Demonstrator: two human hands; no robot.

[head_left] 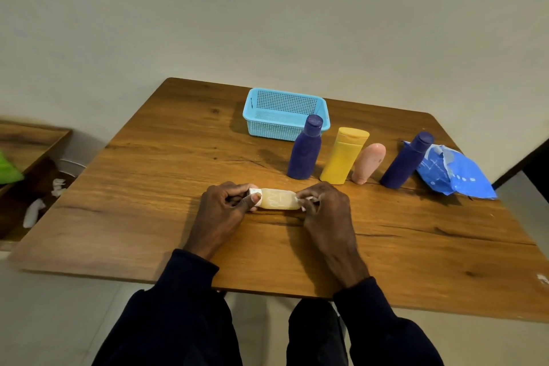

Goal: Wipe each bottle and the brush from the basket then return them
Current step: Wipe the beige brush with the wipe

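Wiping step in hand. Your left hand (225, 205) grips cap end of amber bottle (279, 199), lying sideways on table (148, 187), near side of basket (258, 125). Your right hand (323, 205) pinches white wipe (307, 200) at bottle's base. Next, likely: finish wiping, then lift bottle into basket.

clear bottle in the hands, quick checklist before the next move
1. Clear bottle gripped at its cap end by left hand: ok
2. Wipe pinched in right hand at the bottle's base: ok
3. Basket has room to take it back: ok
4. Row of other bottles apart from the hands: ok
5. Bottle wiped all round: cannot tell
6. Brush located: not ok, none in view
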